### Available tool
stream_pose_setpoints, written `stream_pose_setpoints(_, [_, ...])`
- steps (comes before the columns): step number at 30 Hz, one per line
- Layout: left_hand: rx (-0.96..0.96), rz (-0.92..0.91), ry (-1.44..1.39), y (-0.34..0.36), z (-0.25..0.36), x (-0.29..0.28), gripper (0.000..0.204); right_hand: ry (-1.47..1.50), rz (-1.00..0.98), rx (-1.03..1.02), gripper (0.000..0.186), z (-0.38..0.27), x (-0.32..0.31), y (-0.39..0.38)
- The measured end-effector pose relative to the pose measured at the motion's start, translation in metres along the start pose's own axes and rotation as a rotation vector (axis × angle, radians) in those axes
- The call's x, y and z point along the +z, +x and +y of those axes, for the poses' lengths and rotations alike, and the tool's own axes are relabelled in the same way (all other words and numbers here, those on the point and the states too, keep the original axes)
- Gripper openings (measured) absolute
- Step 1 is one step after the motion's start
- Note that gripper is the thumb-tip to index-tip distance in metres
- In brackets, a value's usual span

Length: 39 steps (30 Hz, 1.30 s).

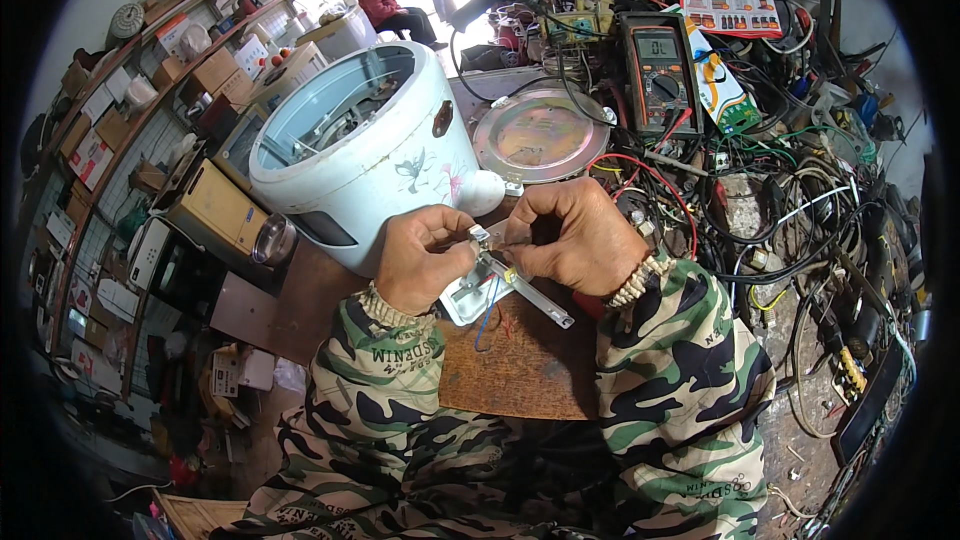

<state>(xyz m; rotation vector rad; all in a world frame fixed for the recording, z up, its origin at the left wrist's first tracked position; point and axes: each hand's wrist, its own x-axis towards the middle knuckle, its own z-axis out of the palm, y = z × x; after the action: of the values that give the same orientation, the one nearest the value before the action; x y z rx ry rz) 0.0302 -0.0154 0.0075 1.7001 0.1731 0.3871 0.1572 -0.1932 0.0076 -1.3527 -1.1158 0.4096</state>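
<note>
Partly covered by hands (420, 258) (585, 235), small metallic piece (480, 235), its details unclear

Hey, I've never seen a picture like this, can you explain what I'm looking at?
There's no robot here: these are a person's two bare hands, filmed from above by a wide head-worn camera, so edges curve. The left hand pinches a small metallic part; the right hand's fingertips are close by, their grip unclear. Below are a white piece and a metal strip, over a brown tabletop. Nearby are a pale blue round housing, a multimeter and tangled cables.
</note>
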Motion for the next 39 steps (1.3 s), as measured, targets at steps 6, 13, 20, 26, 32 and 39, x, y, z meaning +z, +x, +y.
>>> stream_pose_setpoints(6, [0.007,0.014,-0.009,-0.0026,-0.004,-0.005,0.023,-0.005,-0.008,0.029,0.012,0.0027,0.0063,0.0017])
stream_pose_setpoints(13, [-0.007,-0.031,0.021,-0.0007,-0.0016,-0.0047,0.022,0.084,-0.022,-0.025,0.01,0.002,0.0036,0.0002])
stream_pose_setpoints(20, [0.0,-0.014,0.001,-0.0008,-0.0021,-0.0036,0.024,0.262,-0.096,0.027,0.012,-0.0027,0.0026,-0.0006])
stream_pose_setpoints(26, [-0.007,-0.025,0.03,-0.0017,-0.0007,-0.0045,0.023,0.302,-0.111,0.016,0.015,-0.0022,0.002,0.0001])
stream_pose_setpoints(32, [-0.017,-0.038,0.044,-0.0015,0.0001,-0.005,0.024,0.33,-0.068,0.098,0.014,-0.0036,0.0015,-0.0002])
stream_pose_setpoints(39, [-0.007,-0.043,0.053,-0.0021,-0.0019,-0.008,0.024,0.201,-0.074,0.015,0.013,0.0006,0.0027,0.0])
